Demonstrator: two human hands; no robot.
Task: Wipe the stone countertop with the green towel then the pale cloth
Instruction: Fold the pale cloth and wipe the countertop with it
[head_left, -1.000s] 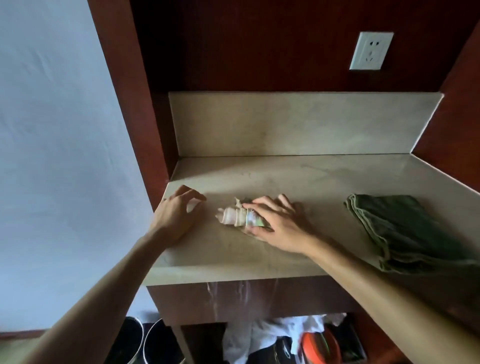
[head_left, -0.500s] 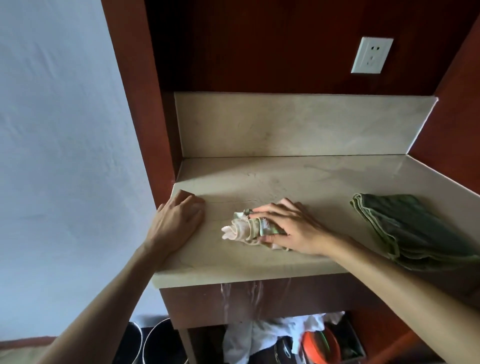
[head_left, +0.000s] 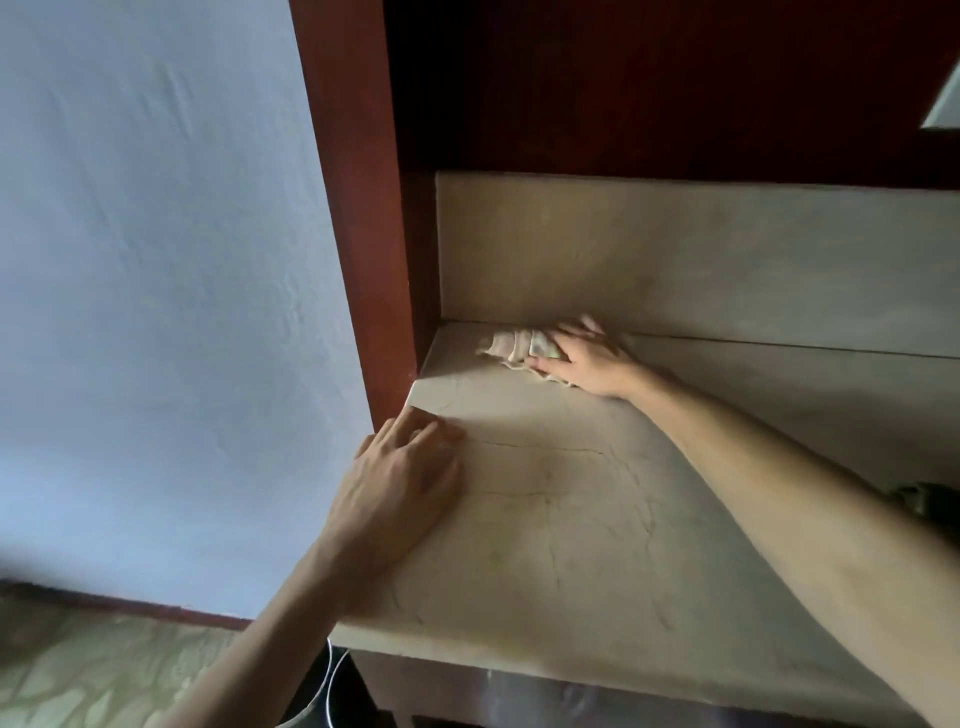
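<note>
The beige stone countertop (head_left: 561, 509) fills the middle of the view. My right hand (head_left: 587, 356) presses the bunched pale cloth (head_left: 511, 345) flat onto the counter at its far left corner, right against the stone backsplash (head_left: 675, 260). My left hand (head_left: 405, 478) lies palm down on the counter's left edge, fingers apart, holding nothing. Only a dark sliver of the green towel (head_left: 930, 496) shows at the right edge, behind my right forearm.
A dark red wooden cabinet post (head_left: 358, 208) stands at the counter's left end, with a white wall (head_left: 156, 260) beyond it. A pale socket corner (head_left: 945, 109) shows at top right. A metal bin rim (head_left: 327, 691) sits below the counter's front edge.
My right hand slid the pale cloth from the front middle of the counter to the back left corner. The view swung left and closer, pushing the green towel nearly out of frame.
</note>
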